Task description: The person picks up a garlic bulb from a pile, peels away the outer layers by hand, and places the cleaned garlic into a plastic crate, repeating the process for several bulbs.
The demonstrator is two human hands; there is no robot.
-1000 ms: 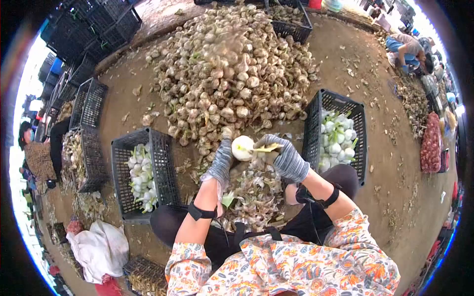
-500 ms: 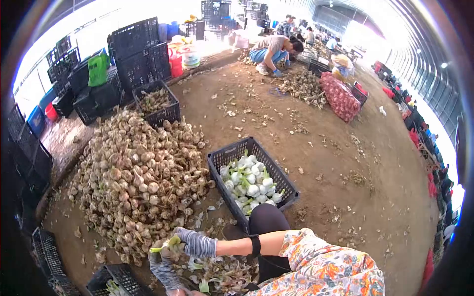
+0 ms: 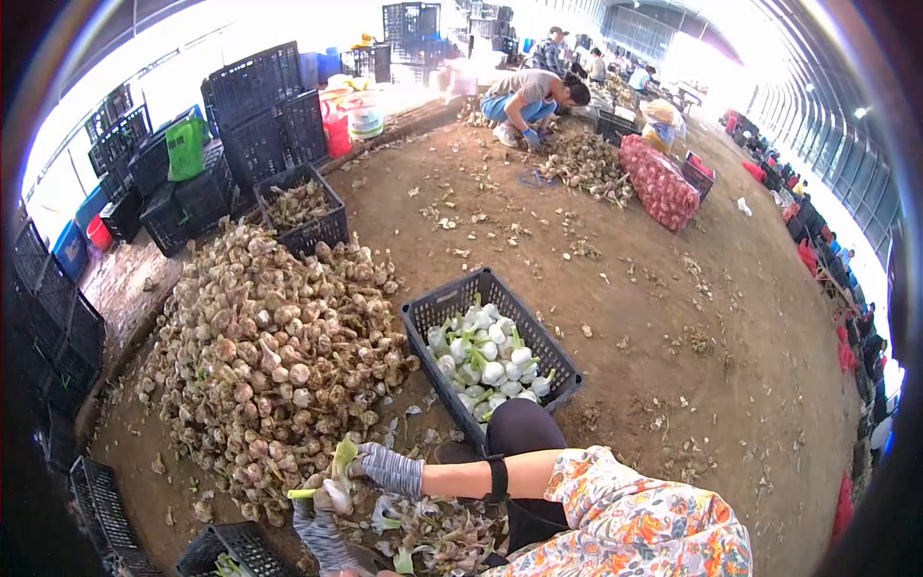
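Note:
At the bottom centre, my gloved left hand [image 3: 315, 524] is closed on a garlic bulb [image 3: 336, 496] whose green stem points left. My right hand [image 3: 385, 468], in a grey striped glove, pinches a pale green outer leaf [image 3: 343, 458] that stands up from the bulb. Just beyond both hands lies a large heap of unpeeled garlic [image 3: 279, 356]. Peeled white bulbs with green stems [image 3: 490, 356] fill part of a black crate [image 3: 548, 344] in front of my knee. Loose peelings [image 3: 437, 534] lie under my hands.
Black crates stand at the lower left [image 3: 101, 500] and stacked at the upper left [image 3: 264, 106]. A smaller crate [image 3: 336, 226] of garlic touches the heap. Further off, a person [image 3: 524, 96] crouches by another pile, near a red net sack [image 3: 659, 183].
The pale leaf now stands upright, peeled away from the bulb, and more of the white bulb shows. My right hand has shifted slightly right. The view has tilted a little.

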